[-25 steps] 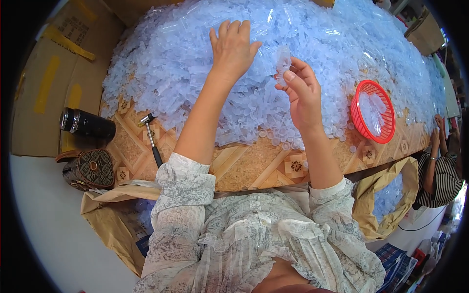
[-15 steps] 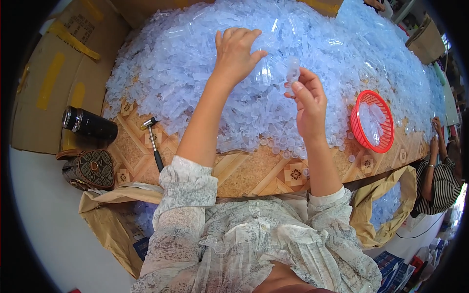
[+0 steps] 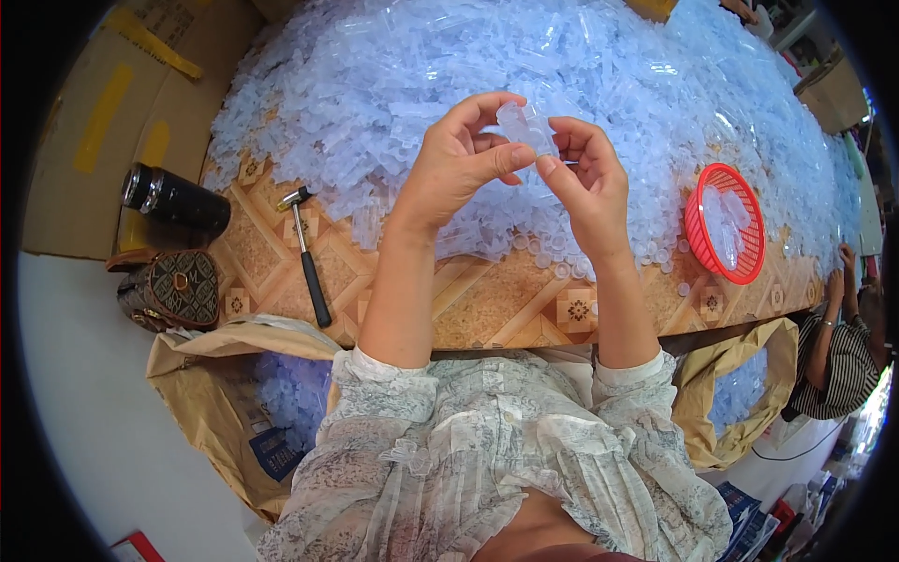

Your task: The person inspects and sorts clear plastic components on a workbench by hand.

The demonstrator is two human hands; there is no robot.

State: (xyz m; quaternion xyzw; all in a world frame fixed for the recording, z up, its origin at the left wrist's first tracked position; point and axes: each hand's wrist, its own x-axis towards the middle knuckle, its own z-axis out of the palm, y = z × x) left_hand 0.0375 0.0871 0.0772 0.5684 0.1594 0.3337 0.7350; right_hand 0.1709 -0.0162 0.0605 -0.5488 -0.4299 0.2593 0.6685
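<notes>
Both my hands meet in front of the heap, pinching clear plastic pieces between their fingertips. My left hand [image 3: 454, 164] has its thumb and fingers closed on a short, clear plastic tube [image 3: 514, 122]. My right hand [image 3: 592, 183] pinches a clear plastic piece [image 3: 540, 138] right against it; where one ends and the other begins is hard to see. Behind and below them spreads a large heap of clear, bluish plastic pieces [image 3: 346, 112]. Small round clear discs [image 3: 538, 251] lie along its near edge.
Right of my hands, a red plastic basket [image 3: 695, 228] holds some clear pieces. A hammer [image 3: 307, 258], a black flask [image 3: 183, 201] and a patterned bag [image 3: 173, 288] lie left. Paper sacks [image 3: 192, 403] [image 3: 691, 407] hang open below the table edge. Another person [image 3: 824, 375] works far right.
My left hand has come down and right from over the heap, and now grips a clear tube. My right hand's piece has moved left to meet it. The view has shifted slightly.
</notes>
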